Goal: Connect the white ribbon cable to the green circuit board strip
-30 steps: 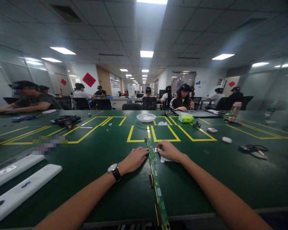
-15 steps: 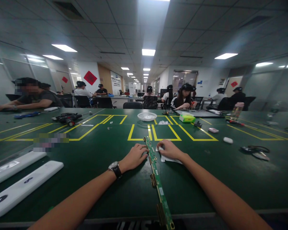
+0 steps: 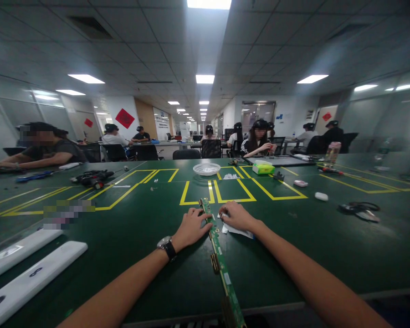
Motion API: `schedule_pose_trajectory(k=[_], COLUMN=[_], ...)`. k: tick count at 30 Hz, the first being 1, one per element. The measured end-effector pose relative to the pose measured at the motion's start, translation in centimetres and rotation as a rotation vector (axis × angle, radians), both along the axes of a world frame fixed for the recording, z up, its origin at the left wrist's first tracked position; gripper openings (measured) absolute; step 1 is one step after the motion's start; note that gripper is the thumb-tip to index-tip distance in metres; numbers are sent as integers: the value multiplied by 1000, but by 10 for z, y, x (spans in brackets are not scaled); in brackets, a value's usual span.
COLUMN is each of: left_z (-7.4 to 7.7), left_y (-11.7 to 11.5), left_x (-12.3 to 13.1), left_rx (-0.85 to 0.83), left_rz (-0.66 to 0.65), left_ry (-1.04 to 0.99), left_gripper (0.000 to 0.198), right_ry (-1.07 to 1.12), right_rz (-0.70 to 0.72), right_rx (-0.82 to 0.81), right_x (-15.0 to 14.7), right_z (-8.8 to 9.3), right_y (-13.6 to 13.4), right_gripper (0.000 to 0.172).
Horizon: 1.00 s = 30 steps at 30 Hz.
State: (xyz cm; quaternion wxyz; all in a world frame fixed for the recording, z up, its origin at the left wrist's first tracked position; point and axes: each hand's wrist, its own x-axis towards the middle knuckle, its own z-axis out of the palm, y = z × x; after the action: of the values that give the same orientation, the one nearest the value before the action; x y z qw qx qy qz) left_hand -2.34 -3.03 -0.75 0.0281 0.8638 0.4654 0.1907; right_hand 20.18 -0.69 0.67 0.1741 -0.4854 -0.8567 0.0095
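Observation:
A long, narrow green circuit board (image 3: pixel 222 264) with brass-coloured connectors along its left side runs from the table's near edge toward the middle. Over its far end, my left hand (image 3: pixel 193 226) rests with the thumb on the board and the fingers curled at its left edge. Just right of the board, my right hand (image 3: pixel 238 216) is closed in a pinch, with a small white scrap showing at the fingertips. Beneath that hand lies a crumpled white tissue (image 3: pixel 238 231), partly hidden by the palm and wrist.
Two long white cases (image 3: pixel 37 278) lie at the left. Farther back are a white basket (image 3: pixel 207 169), a green tissue pack (image 3: pixel 263 168), a black tool (image 3: pixel 94 177) and yellow tape outlines. A dark cable (image 3: pixel 360 208) lies at right. Other people sit beyond the table.
The view has tilted slightly up and turned a little right. My left thumb now lies farther over the board, and my right fingertips are a little closer to its edge.

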Motion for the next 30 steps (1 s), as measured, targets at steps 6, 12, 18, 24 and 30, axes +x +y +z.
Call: schedule_pose_trajectory(k=[6,12,18,24,30], left_z=[3,8,7,3,10], left_y=[1,-4,-1,11,12], left_x=[-3,-1,0,-3,-8], left_rx=[-37,-37,-96,-277,-638], left_rz=[4,23,49,-42,-18], left_ry=[-29,-91,-195,-459,-905], left_gripper=[36,31,30,49,64], right_ry=[-134,-96,55,272,570], right_rz=[-306,-312,-146,-98,-39], right_rx=[-7,-18,-11,-107,-247], right_x=[18,26,16,13,6], right_z=[6,2,-7,-2,0], right_y=[8,15,16,14,15], right_gripper=[25,25,23,42,39])
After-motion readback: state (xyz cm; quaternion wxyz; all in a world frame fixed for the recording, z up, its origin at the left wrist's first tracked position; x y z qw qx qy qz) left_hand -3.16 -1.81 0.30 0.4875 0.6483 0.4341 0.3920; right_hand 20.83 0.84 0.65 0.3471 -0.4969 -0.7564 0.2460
